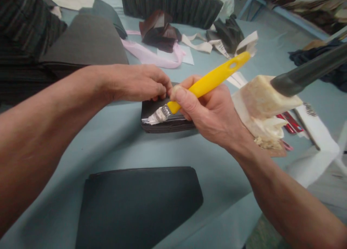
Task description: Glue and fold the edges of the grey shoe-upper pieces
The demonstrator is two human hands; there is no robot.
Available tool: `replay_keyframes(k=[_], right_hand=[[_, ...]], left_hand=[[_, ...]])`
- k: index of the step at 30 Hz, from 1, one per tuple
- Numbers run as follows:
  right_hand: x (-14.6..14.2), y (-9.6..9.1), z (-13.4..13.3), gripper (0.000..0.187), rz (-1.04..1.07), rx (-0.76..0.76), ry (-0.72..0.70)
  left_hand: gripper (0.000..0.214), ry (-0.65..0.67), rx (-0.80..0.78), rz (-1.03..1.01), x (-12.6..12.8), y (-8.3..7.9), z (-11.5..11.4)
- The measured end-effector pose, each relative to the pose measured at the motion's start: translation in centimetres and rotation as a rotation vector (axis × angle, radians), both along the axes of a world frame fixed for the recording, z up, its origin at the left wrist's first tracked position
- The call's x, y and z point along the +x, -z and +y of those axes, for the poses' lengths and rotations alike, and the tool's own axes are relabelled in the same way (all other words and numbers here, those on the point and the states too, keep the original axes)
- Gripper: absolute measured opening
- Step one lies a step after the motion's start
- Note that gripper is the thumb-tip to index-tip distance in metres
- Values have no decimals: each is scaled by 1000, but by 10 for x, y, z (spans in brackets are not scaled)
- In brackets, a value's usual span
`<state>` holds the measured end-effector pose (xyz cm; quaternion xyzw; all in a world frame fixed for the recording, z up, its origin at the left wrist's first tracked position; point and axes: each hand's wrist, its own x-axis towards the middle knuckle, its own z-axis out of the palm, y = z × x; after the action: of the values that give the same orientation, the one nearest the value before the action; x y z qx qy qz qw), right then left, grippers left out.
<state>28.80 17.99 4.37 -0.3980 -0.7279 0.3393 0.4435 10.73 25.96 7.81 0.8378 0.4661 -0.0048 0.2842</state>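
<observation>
My right hand [214, 115] is closed round the yellow handle of a brush [211, 79], which slants down to the left. The brush's bristles are coated in white and rest on the front edge of a small stack of dark pieces [168, 127]. Over the back of that stack, my left hand [142, 83] has its fingers curled together. Its fingertips are partly hidden, and what they pinch, if anything, cannot be made out. Nearer to me on the pale blue-green table [114, 144] lies a larger dark flat panel [141, 205] with rounded right corners.
A tall pile of dark panels [86, 39] stands at the left. White-crusted container [260, 97] with a dark handle sits right of my right hand. Behind lie a pink strip [154, 57], dark reddish-brown scraps [158, 30] and a row of black folded pieces [170, 4].
</observation>
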Motion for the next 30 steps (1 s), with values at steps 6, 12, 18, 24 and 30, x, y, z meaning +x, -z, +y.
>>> replay_keyframes(k=[6,12,18,24,30], right_hand=[[47,-4,-10,50,-60,8,132],[107,-5,-24,47,-48,-43,343],[129,-14,-25,35,36,43,493],[81,-19,13,51,188,11,366],[38,-14,66,60,255,-33,146]], left_hand=[[58,-16,-20,-27,2,9,5],[47,-74,-30,-17,-5,14,10],[45,25,72,-8,-13,17,4],[49,320,416,-95,-22,31,-26],[40,399,780,195,-11,39,-58]])
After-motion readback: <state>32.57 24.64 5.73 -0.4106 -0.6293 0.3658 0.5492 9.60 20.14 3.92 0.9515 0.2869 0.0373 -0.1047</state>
